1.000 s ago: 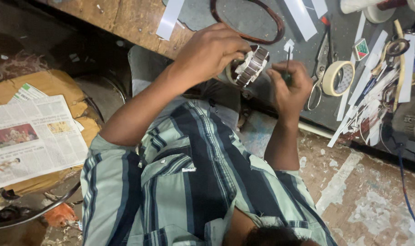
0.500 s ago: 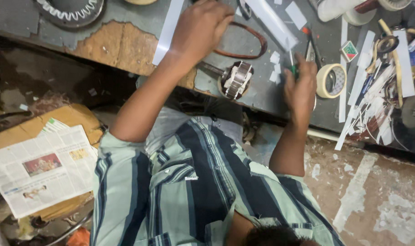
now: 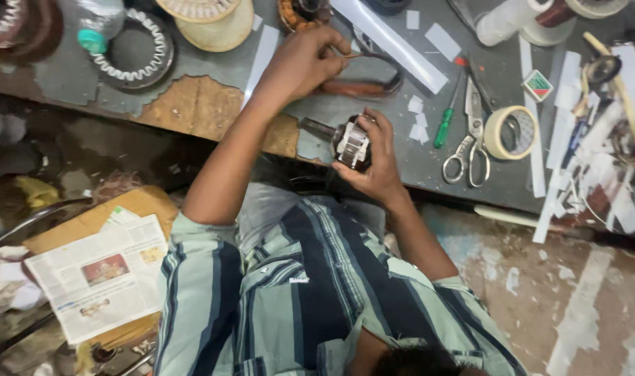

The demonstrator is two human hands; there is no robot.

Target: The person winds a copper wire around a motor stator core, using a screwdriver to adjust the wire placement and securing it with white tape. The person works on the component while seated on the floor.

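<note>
Both hands are busy: the right hand (image 3: pixel 377 163) grips a small motor armature (image 3: pixel 351 145) at the table (image 3: pixel 373 111) edge, while the left hand (image 3: pixel 305 64) pinches a brown wire loop (image 3: pixel 373 85) farther back.

the single head view looked steeply down from above the person, near enough that the striped shirt (image 3: pixel 310 292) filled the lower middle of the frame. the table (image 3: pixel 373 104) ran across the top edge, the floor (image 3: pixel 582 299) showed at lower right, and a newspaper (image 3: pixel 98 282) lay at lower left. no second view shared the scene.
</note>
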